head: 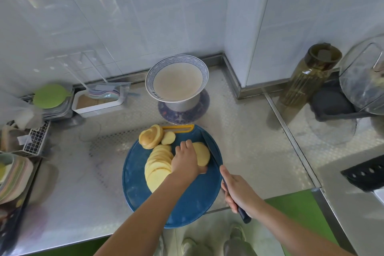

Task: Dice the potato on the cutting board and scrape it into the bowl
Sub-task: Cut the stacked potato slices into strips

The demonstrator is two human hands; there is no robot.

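A round blue cutting board [187,199] lies at the counter's front edge. A row of yellow potato slices [156,166] fans down its left side, and skin-on end pieces [150,136] sit at its top left. My left hand [186,161] holds down a small stack of slices [202,153] in the middle of the board. My right hand [236,190] grips the dark handle of a knife [212,149], whose blade lies just right of that stack. A blue-rimmed white bowl [152,87] stands behind the board.
A white tray [97,107] and a green lid [49,95] sit at the back left, with a wire basket [36,140] and stacked plates [14,174] further left. A dark bottle [309,72] and a glass lid [361,77] stand at the right.
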